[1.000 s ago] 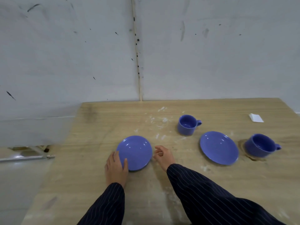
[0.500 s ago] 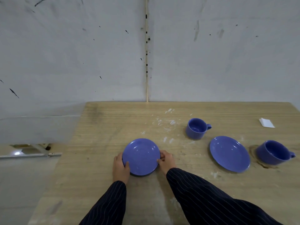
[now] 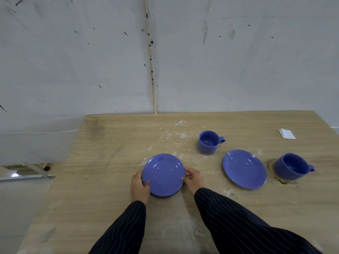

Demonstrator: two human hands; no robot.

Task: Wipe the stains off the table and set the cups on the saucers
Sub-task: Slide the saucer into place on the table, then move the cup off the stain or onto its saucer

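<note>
Both hands gripping blue saucer [image 3: 163, 174] rim, left hand [image 3: 139, 186], right hand [image 3: 193, 180]

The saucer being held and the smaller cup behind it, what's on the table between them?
In the head view, white smears on the bare wood table lie between the held saucer and the smaller cup; no object stands there.

On the counter [image 3: 110, 162], a saucer [image 3: 163, 174] lies before me; right of it, another saucer [image 3: 244, 169] between two cups [image 3: 209, 142] [image 3: 291, 166].
</note>
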